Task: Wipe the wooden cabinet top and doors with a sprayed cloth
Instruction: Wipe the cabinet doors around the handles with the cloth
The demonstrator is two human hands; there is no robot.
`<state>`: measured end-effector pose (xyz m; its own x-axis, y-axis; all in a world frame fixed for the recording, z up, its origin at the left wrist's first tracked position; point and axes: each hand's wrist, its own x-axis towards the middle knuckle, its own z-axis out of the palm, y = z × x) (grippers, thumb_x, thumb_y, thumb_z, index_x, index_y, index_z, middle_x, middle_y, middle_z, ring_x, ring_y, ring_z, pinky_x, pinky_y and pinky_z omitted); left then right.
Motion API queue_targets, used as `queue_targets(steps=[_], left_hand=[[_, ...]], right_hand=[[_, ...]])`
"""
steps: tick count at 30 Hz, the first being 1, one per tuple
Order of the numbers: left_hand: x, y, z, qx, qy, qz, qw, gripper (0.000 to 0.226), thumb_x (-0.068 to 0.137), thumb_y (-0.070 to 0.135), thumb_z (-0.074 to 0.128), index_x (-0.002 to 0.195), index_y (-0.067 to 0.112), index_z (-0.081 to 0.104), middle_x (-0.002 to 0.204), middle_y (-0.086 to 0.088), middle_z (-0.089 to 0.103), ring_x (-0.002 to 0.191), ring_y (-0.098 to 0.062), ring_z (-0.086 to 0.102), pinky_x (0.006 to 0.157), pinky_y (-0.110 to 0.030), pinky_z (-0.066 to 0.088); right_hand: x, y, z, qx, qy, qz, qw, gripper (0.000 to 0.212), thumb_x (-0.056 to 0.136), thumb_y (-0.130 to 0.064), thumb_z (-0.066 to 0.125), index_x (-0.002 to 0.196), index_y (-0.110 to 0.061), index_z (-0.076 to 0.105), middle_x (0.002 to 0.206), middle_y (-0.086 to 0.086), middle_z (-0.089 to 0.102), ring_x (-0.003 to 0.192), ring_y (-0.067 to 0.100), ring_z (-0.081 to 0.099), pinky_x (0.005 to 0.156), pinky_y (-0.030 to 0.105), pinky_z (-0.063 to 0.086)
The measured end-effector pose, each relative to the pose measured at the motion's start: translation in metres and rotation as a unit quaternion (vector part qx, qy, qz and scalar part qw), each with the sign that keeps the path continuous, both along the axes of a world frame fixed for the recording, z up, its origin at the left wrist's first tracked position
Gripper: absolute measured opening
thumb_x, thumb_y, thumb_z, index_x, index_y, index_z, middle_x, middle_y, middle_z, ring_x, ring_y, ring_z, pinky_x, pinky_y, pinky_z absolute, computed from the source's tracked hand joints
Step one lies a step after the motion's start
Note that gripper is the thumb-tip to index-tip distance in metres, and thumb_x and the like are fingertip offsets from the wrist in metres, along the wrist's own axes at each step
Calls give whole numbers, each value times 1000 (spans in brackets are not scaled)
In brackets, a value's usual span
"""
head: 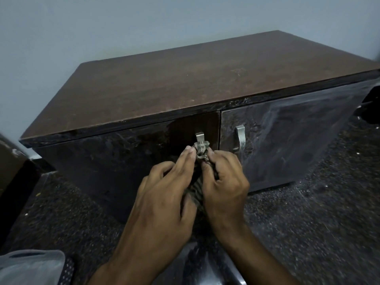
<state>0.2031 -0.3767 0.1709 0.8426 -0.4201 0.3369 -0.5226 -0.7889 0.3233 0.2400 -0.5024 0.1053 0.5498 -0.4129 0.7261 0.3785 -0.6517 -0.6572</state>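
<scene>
Both hands work at the front of the low wooden cabinet [185, 83] — the left hand [164, 194] and the right hand [224, 182] each pinch the patterned cloth [202, 149], which is bunched between their fingertips and wrapped against the lower part of the left door's metal handle [199, 137]. More of the cloth hangs down between the palms. The left door [107, 161] looks dark and glossy; the right door [287, 140] shows pale streaks, its own metal handle [240, 138] uncovered. The cabinet stands on a dark speckled floor [308, 223] against a pale wall [61, 27] — its brown top bare
</scene>
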Motion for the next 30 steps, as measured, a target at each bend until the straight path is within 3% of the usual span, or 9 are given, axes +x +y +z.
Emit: queue_targets(steps=[4,6,9,12,17,19,21,23,30], left_hand=[[-2,0,-1,23,22,2,999,80,84,24,54,156,28,19,158,26,20,125,5,28,98,-16,26],[-3,-1,-3,32,30,-3,999,82,84,22,57,156,27,18,159,25,20,126,3,29,96,-14,25],[-3,-4,-2,41,21,-9,999,84,85,24,57,157,28,15,159,25,18,127,0,28,94,-11,23],[-3,-9,-2,53,15,-16,998,82,86,29,54,157,28,13,160,25,16,129,-2,27,97,-17,25],[-4,-11,-2,51,26,-12,998,79,86,33,53,155,31,16,157,24,25,127,-5,33,96,-17,25],[-4,-10,-2,51,26,-12,998,79,86,32,53,155,33,15,157,25,24,128,-3,32,98,-15,24],[-4,-9,-2,47,22,-7,999,79,85,30,55,156,31,19,157,25,26,126,-3,34,99,-19,27],[-4,-7,-1,47,27,-2,999,80,84,28,56,155,30,19,157,24,26,125,-3,35,98,-21,28],[0,-11,-5,63,24,-2,998,83,84,24,59,156,27,19,159,20,25,126,-5,34,92,-16,25]], right_hand=[[-3,-9,5,93,65,70,991,16,90,3,69,104,-3,75,99,0,70,91,6,66,80,14,51],[-7,-16,9,181,148,158,959,16,97,-4,63,105,-9,76,99,-3,67,93,6,65,78,13,50],[0,-23,24,242,223,240,913,21,103,-9,53,100,-15,73,100,0,66,91,6,65,76,17,50],[7,-37,38,246,269,272,891,20,103,-11,54,97,-14,73,98,4,71,91,14,70,79,28,56],[-5,-39,34,380,238,187,874,9,87,-10,77,96,-12,77,83,5,79,79,20,77,78,43,64],[-3,-29,35,355,190,138,905,10,86,-8,78,95,-13,78,83,1,78,78,11,76,75,31,63],[2,-20,40,265,138,73,951,11,87,-8,76,95,-13,79,88,-4,75,80,2,71,72,13,54],[5,-16,42,183,115,48,975,12,90,-7,72,99,-12,78,93,-7,68,86,0,66,73,6,48],[0,-21,32,126,179,127,967,17,99,-8,61,105,-12,76,97,-7,63,92,0,62,76,5,46]])
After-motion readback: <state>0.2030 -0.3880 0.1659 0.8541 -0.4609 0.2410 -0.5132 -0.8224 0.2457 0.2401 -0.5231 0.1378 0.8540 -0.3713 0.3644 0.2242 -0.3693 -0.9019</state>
